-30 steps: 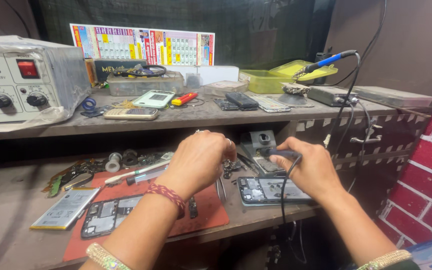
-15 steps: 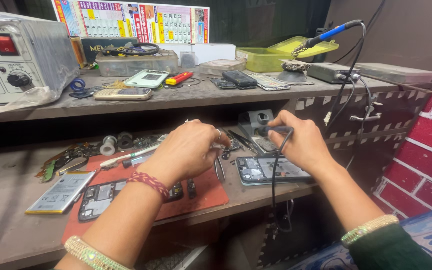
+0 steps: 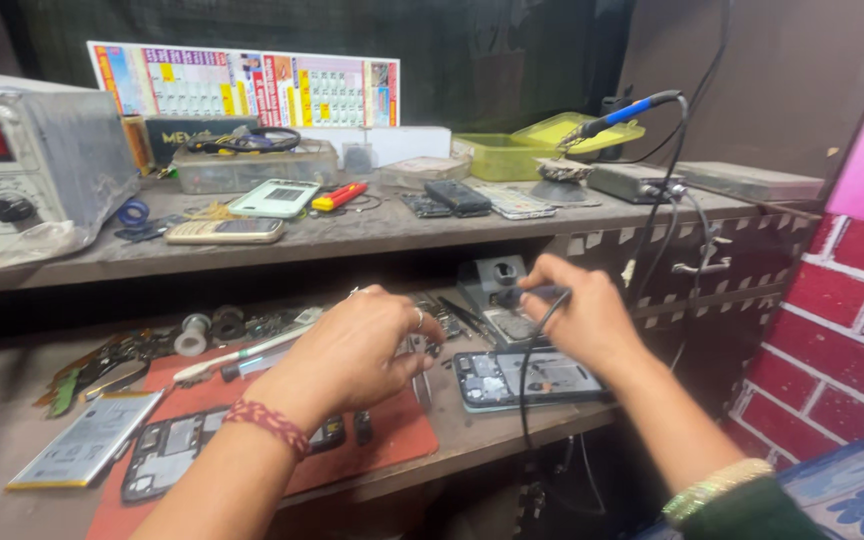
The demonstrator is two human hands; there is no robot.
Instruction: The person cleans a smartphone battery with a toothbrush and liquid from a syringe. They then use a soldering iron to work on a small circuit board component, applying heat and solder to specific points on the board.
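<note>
My left hand [image 3: 357, 345] holds metal tweezers [image 3: 420, 372] that point down over the edge of the red mat [image 3: 392, 435]. My right hand [image 3: 582, 315] grips a dark corded handpiece [image 3: 532, 295] near the small grey stand [image 3: 497, 285]. Its black cable [image 3: 524, 385] droops across an opened phone [image 3: 527, 378], which lies with its circuit board exposed under that hand. Another opened phone frame [image 3: 167, 455] lies on the mat near my left forearm.
A battery [image 3: 87, 450] lies at the left of the bench. Loose tools and parts [image 3: 122, 350] are scattered behind the mat. The upper shelf [image 3: 352, 235] carries a grey power supply [image 3: 27, 165], phones, a green tray [image 3: 502, 155] and a blue-handled iron [image 3: 617, 115]. A red brick wall [image 3: 842, 320] stands at the right.
My left hand has stayed over the mat with the tweezers. My right hand has stayed by the grey stand with the handpiece. The view has shifted slightly.
</note>
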